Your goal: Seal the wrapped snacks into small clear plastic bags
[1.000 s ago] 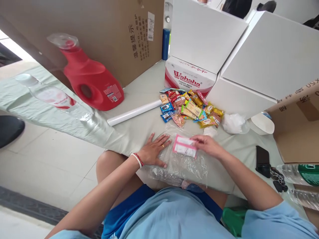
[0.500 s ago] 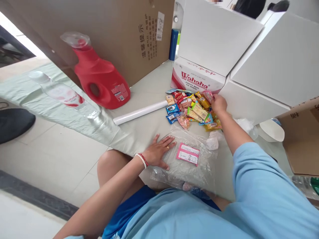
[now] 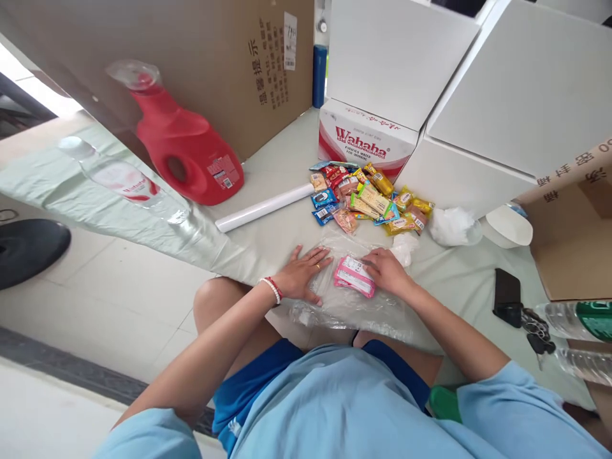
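Note:
A clear plastic bag (image 3: 329, 312) lies flattened on the cloth in front of me. My left hand (image 3: 301, 275) rests flat on its left part, fingers spread. Pink-and-white packets (image 3: 352, 280) lie one over another on the bag, at least two by their edges. My right hand (image 3: 389, 271) pinches the upper one at its right end, fingertips partly hidden. Beyond the bag is a pile of wrapped snacks (image 3: 370, 201) in yellow, blue, red and green wrappers. Crumpled clear plastic (image 3: 405, 247) sits just past my right hand.
A white roll (image 3: 268, 207) points at the pile. Left stand a red jug (image 3: 191, 150) and a water bottle (image 3: 127, 182). Behind are a Wahaba-style printed carton (image 3: 366, 137) and a brown carton (image 3: 205, 70). At right are a white bowl (image 3: 507, 226), a phone (image 3: 507, 296) and keys (image 3: 538, 328).
My right hand has come back from the far right of the snack pile to the bag, bringing a pink packet onto the one lying there. My left hand stays flat on the bag.

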`<state>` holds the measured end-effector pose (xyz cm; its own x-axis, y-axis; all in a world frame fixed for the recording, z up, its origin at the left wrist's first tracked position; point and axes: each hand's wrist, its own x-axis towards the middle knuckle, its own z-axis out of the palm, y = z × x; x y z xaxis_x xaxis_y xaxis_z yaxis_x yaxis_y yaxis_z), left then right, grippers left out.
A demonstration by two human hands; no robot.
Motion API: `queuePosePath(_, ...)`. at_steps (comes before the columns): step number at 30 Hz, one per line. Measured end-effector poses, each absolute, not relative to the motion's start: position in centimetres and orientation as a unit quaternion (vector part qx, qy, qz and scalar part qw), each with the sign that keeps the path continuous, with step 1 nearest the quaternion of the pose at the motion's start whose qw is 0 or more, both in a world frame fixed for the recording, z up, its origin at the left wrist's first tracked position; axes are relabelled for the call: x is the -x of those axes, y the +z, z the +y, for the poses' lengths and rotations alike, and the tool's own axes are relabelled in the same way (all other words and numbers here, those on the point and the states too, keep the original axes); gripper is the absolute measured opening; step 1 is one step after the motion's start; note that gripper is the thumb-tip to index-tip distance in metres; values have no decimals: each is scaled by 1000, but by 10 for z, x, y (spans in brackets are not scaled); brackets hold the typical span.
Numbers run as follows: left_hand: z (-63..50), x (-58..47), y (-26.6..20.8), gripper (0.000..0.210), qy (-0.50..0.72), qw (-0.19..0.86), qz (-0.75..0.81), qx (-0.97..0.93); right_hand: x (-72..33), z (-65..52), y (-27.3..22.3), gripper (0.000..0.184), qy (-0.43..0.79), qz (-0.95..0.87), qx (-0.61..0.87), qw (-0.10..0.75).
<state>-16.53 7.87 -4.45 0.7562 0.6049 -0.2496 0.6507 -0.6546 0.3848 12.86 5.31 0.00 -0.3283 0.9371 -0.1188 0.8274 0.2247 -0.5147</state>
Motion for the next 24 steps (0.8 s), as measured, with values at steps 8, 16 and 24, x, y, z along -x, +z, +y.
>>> queuePosePath(8, 37, 200, -20, 90, -8, 225, 351, -909, -155, -51, 31, 104, 259, -878, 378, 137)
queuePosePath(16, 17, 202, -27, 53, 18, 222, 345, -912, -166, -68, 2, 22, 258, -787, 510, 230)
queuePosePath(24, 89, 153, -31, 24, 163, 247, 508, -809, -199, -15, -9, 23, 325, -619, 701, 145)
